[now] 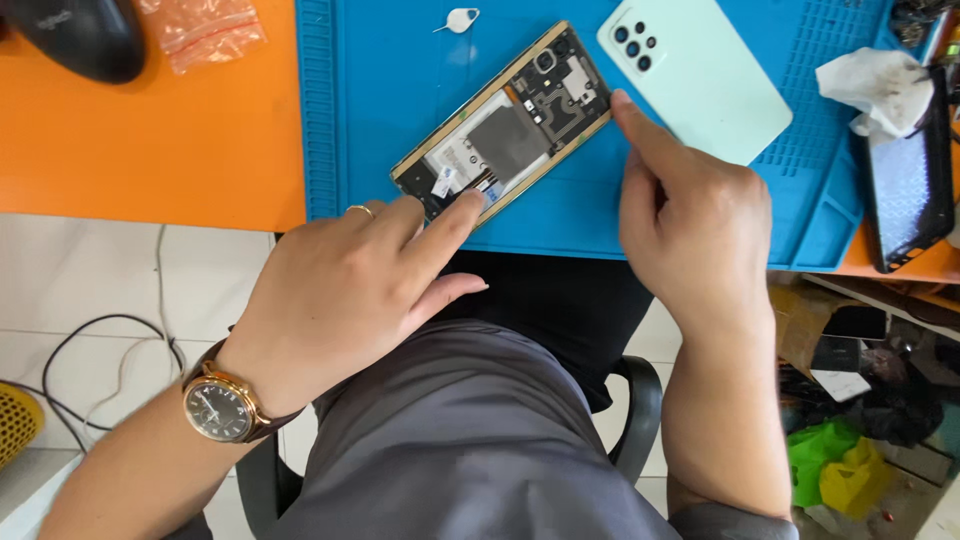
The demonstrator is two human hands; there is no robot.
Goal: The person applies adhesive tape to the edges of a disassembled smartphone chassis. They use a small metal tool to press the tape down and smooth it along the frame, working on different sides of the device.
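Phone: the opened phone (pixel 505 125) lies slantwise on your blue mat (pixel 380 90), its back off and its insides showing.
Left hand: your left hand (pixel 350 285) is at the phone's 7 o'clock end — forefinger stretched out and pressing there, the other fingers loosely curled, pinching nothing.
Right hand: your right hand (pixel 690 225) touches the phone's long edge at 3 o'clock with one straight fingertip — the rest folded.
Back cover: the pale green cover (pixel 700 75) rests at the phone's 2 o'clock.
Watch: a wristwatch (pixel 220 405) on your left wrist.

A black computer mouse (pixel 75 35) and a clear plastic bag (pixel 205 28) are seen at the upper left on the orange table (pixel 150 140). A crumpled white tissue (pixel 875 88) and a dark tablet (pixel 908 185) are found at the upper right, with a small white SIM ejector tool (pixel 460 20) at the top centre.
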